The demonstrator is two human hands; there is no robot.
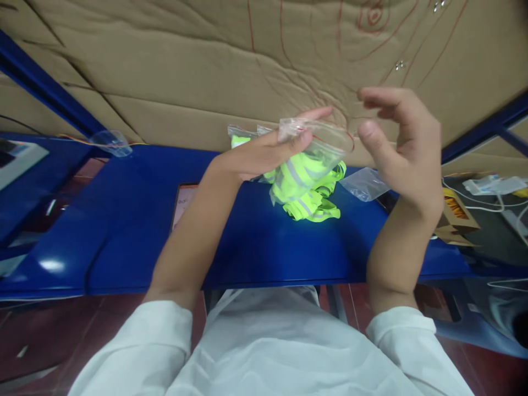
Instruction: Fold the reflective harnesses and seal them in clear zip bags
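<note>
My left hand (pixel 272 148) grips the top edge of a clear zip bag (pixel 299 173) between thumb and fingers. The bag's mouth gapes to the right, with a red line along its rim. Inside it lies a neon yellow-green reflective strap with grey stripes. Raised to the right of the bag, my right hand (pixel 406 146) is apart from it, fingers curved and thumb separate, holding nothing. Below the bag, more neon reflective straps (pixel 311 206) lie loose on the blue table. Partly hidden behind my left hand are other filled zip bags (pixel 241 136).
An unfilled clear bag (pixel 365 184) lies on the blue table (pixel 264 242) near my right wrist. A phone-like device (pixel 183 201) is beside my left forearm. A clear plastic cup (pixel 111 143) lies at the back left. An opened cardboard box (pixel 456 217) and white cables are at right.
</note>
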